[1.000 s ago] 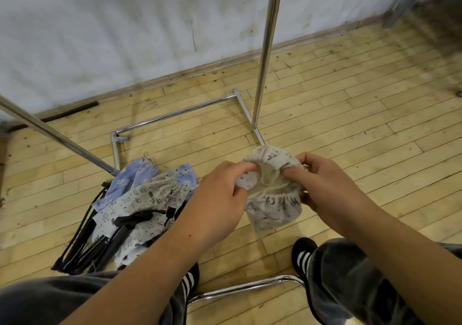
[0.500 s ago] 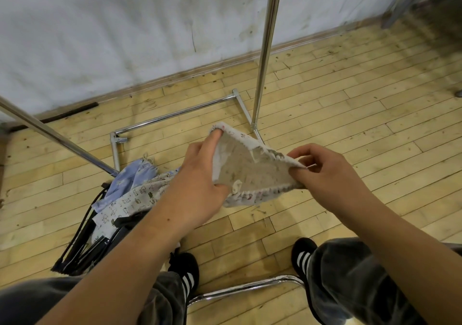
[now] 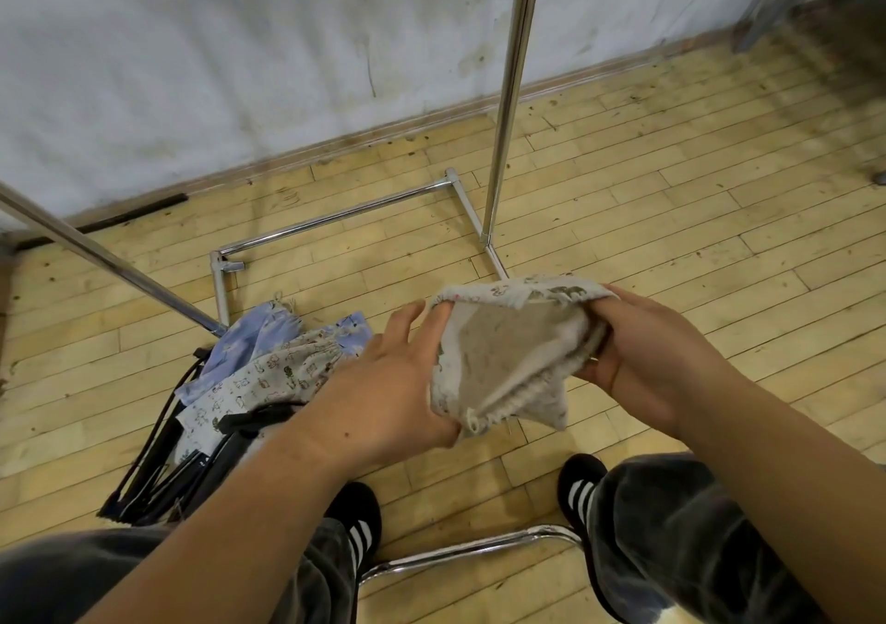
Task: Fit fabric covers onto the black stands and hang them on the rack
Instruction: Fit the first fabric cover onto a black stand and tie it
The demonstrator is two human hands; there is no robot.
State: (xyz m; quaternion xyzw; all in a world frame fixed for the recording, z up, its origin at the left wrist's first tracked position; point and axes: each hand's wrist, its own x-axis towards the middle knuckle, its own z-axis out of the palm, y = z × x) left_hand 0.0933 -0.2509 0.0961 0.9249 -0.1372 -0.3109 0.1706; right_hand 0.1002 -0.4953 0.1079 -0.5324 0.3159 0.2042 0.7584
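Cover between hands, print seemingly animals

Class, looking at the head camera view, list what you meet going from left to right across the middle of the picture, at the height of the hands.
Pile of black stands → patterned covers on the floor → left hand → beige fabric cover held between both hands → right hand.

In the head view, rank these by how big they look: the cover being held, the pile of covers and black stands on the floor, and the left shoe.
1. pile of covers and black stands, widest spread.
2. held cover, stretched between the left hand and the right hand; it is nearer the camera, so it looks larger than it is.
3. left shoe, partly hidden by the arm.
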